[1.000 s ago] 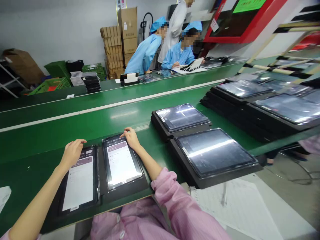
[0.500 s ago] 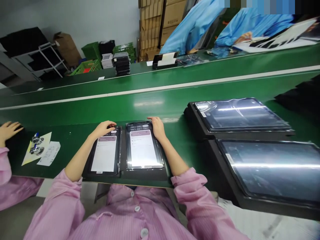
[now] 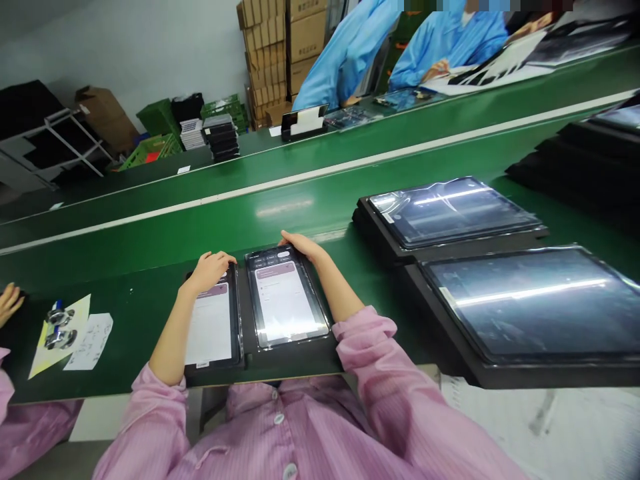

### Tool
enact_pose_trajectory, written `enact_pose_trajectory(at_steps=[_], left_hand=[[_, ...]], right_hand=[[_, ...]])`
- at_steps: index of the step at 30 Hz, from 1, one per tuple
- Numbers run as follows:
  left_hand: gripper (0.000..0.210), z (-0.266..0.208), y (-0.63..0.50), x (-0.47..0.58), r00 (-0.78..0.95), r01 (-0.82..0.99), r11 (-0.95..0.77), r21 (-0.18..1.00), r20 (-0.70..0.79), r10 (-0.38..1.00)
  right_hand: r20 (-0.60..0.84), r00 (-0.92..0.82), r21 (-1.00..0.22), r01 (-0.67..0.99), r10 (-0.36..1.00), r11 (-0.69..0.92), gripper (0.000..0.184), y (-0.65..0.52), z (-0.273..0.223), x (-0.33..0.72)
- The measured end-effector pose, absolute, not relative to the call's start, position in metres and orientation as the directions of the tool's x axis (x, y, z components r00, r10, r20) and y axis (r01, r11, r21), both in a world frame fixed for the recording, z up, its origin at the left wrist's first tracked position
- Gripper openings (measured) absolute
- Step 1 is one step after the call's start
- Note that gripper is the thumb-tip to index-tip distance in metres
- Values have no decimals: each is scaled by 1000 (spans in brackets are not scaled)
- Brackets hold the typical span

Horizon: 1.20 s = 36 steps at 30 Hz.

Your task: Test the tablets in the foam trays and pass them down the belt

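Two tablets with lit screens lie side by side in dark trays before me. My left hand [image 3: 213,270] is laid across the top of the left tablet [image 3: 213,330], fingers loosely stretched and covering part of its screen. My right hand [image 3: 303,245] holds the upper right corner of the right tablet [image 3: 283,303], its fingertips at the top edge. Both screens show a mostly white page with a mauve banner near the top.
Larger dark-screened tablets [image 3: 540,303] lie in black trays at right, with more black trays [image 3: 570,163] behind. To the left are metal stamp-like pieces [image 3: 61,339] on yellow paper and a neighbour's hand [image 3: 10,303]. People in blue sleeves [image 3: 345,53] work across the green conveyor [image 3: 225,217].
The view has tilted and swung to the right. My left hand has shifted further over its tablet's top; my right hand now wraps the other tablet's upper corner. The neighbour's hand shows less.
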<state>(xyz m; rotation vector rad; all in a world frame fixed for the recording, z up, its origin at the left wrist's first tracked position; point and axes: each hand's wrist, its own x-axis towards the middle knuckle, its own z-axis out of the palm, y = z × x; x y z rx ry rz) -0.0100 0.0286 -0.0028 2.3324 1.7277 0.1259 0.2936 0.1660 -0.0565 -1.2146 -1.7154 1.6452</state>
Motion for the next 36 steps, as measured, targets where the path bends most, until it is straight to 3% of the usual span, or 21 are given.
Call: enact_pose_trajectory(at_steps=[8, 13, 18, 21, 26, 31, 36], left_hand=[[60, 8, 28, -22, 217, 916, -151, 370, -144, 965], [61, 10, 29, -21, 207, 928, -135, 346, -178, 962], [55, 2, 29, -30, 198, 950, -137, 280, -205, 959], [55, -5, 31, -44, 241, 939, -173, 298, -210, 947], [55, -9, 34, -53, 271, 922, -184, 341, -228, 935], [52, -6, 32, -46, 244, 909, -142, 392, -224, 944], [50, -4, 31, -41, 218, 898, -99, 430, -238, 946]], right_hand=[[-249, -522, -948, 303, 816, -95, 56, 178, -53, 295], [-251, -569, -955, 276, 783, -106, 49, 176, -45, 302], [-186, -689, -982, 137, 701, -127, 44, 175, -35, 305], [-135, -719, -991, 100, 682, -91, 37, 176, -31, 305], [-118, -694, -980, 196, 710, 29, 36, 175, -26, 304], [-136, -678, -952, 291, 722, 93, 51, 173, -25, 306], [-193, -696, -844, 478, 691, 246, 53, 174, -26, 307]])
